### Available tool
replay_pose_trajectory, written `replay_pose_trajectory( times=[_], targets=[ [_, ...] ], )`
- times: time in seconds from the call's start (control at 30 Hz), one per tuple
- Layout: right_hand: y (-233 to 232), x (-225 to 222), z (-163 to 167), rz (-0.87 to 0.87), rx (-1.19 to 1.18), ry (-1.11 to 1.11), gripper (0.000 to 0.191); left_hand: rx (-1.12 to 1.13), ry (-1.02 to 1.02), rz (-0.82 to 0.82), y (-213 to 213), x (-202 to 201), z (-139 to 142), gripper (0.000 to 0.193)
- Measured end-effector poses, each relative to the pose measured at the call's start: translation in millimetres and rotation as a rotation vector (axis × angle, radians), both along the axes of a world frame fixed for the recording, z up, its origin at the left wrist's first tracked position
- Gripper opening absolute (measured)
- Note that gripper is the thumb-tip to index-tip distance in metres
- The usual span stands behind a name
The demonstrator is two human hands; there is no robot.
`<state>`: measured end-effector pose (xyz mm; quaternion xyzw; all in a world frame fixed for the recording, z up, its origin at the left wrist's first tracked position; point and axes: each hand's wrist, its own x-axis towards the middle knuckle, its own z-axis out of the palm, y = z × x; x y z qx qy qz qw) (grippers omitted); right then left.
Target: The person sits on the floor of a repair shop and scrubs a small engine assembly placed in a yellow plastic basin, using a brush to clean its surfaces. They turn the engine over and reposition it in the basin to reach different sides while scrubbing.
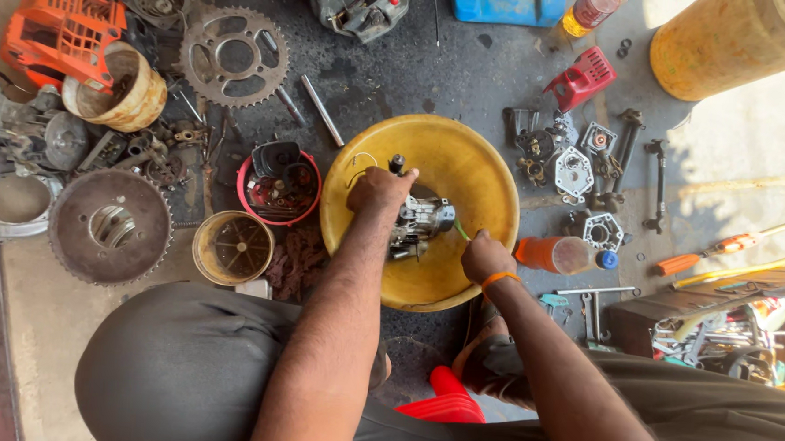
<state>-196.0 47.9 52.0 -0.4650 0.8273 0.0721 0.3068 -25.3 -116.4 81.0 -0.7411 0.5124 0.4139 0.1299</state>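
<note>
A yellow basin (466,162) is shown at the centre of the frame, set on a dark, oil-stained floor (399,80). Around it, loose parts are scattered: a toothed sprocket (235,57) at upper left, an orange engine cover (61,30) in the upper-left corner, a larger toothed disc (110,227) at left, a red-rimmed bowl of small parts (279,185) just left of the basin, and a round tan container (232,248) below it. At right, grey metal housings (574,174) and a red plastic cover (580,78) are seen, with an orange screwdriver (704,253) further right. A blue box (508,3) and a large yellow drum (731,41) are placed along the upper edge. An open toolbox (714,327) is seen at lower right.

Inside the basin a small grey metal engine part (419,223) is seen. The left hand (379,190) is closed over its upper left side, fingers curled around it. The right hand (485,256) is closed in a loose fist around a thin green tool (461,230), whose tip is brought to the part's right side; an orange band is worn on that wrist.

An orange plastic bottle (557,253) with a blue cap is laid on its side just right of the basin, beside the right hand.
</note>
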Motion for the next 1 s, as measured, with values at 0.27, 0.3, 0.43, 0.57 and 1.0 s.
replay_pose_trajectory(
  times=[0.27, 0.3, 0.43, 0.57, 1.0],
  targets=[
    [-21, 39, -10, 0.029, 0.039, -0.036, 0.027, -0.211, 0.262, 0.193, 31, -5, 2, 0.085],
    [-20, 38, -8, 0.022, 0.088, -0.077, 0.027, -0.204, 0.257, 0.179, 33, -3, 6, 0.087],
    [-14, 29, -6, -0.013, 0.074, -0.089, 0.028, -0.203, 0.218, 0.145, 50, -2, 26, 0.095],
    [-8, 9, -3, 0.051, 0.075, -0.069, 0.029, -0.212, 0.202, 0.114, 65, -6, 36, 0.091],
    [-2, 1, 97, -0.182, -0.091, -0.285, 0.039, -0.003, 0.329, 0.387, 32, -12, -29, 0.102]
  ],
)
